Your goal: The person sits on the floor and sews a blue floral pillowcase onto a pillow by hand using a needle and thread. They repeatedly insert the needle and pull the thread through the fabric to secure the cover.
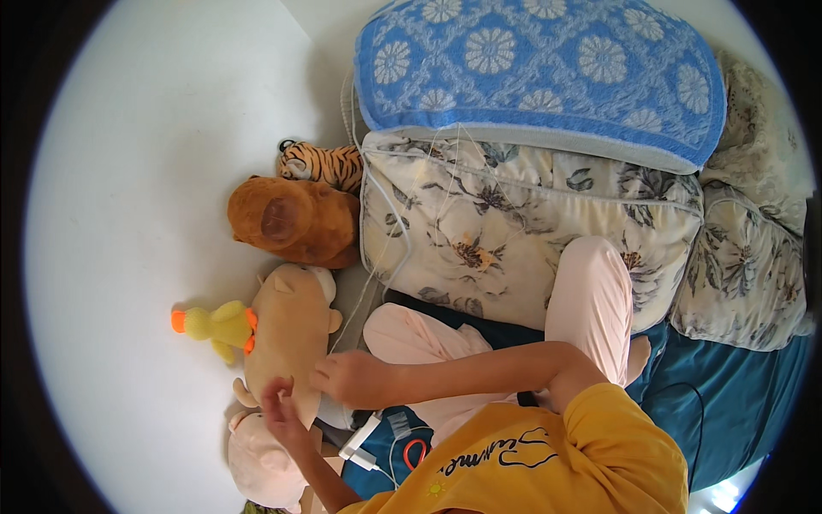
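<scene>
I see my left hand (281,411) and right hand (347,377) both pressed, fingers loosely spread, on the tan plush toy (287,330); yellow duck (218,325) just beyond.

Yellow short-sleeved T-shirt (591,454) worn, dark looping script and a small sun emblem printed across its front, pale pink trousers (591,300) worn on both legs, forearms left bare, left hand (282,415) and right hand (351,377) ungloved
</scene>
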### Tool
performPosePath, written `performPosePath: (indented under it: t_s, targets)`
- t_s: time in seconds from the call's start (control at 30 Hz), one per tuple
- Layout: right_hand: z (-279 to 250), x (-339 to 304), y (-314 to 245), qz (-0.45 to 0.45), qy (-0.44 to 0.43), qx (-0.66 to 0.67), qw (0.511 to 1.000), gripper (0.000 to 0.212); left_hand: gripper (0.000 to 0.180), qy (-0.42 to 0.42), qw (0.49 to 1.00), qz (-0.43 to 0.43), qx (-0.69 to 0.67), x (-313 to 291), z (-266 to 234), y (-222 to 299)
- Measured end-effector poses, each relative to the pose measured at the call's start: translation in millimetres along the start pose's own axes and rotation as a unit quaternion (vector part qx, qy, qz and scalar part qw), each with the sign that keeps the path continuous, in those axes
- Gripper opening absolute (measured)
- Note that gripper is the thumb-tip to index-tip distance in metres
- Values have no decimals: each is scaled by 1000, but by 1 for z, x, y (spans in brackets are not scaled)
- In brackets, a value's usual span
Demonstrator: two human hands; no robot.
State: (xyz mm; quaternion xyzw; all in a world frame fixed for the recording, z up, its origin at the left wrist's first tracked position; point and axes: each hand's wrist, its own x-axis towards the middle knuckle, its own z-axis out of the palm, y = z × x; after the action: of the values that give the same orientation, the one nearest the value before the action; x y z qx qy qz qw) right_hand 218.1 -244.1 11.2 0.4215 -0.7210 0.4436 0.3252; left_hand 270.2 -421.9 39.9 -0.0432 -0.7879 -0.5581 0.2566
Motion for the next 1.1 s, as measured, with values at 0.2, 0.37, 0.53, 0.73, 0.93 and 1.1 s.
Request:
performPosePath:
  t_s: [0.2, 0.37, 0.53, 0.73, 0.93, 1.1]
  targets:
    - [-19, 36, -67, 162, 38, 311, 936, 5, 45, -63, 994, -91, 1, 49, 80, -97]
    - [-34, 36, -117, 234, -85, 551, 797, 3, 72, -338, 740, -150, -561, 63, 261, 24]
    - [-66, 31, -114, 311, -152, 641, 685, 5, 59, -123, 597, -240, -756, 147, 288, -34]
    - [-103, 53, -80, 307, -72, 690, 651, 10, 49, -59, 659, -53, -748, 184, 73, -188]
    - [-115, 64, -54, 318, -33, 685, 654, 11, 46, 253, 949, -20, -189, 107, -91, -206]
    - [-105, 55, -25, 352, 26, 650, 673, 11, 44, 381, 878, -11, -290, 57, -107, -164]
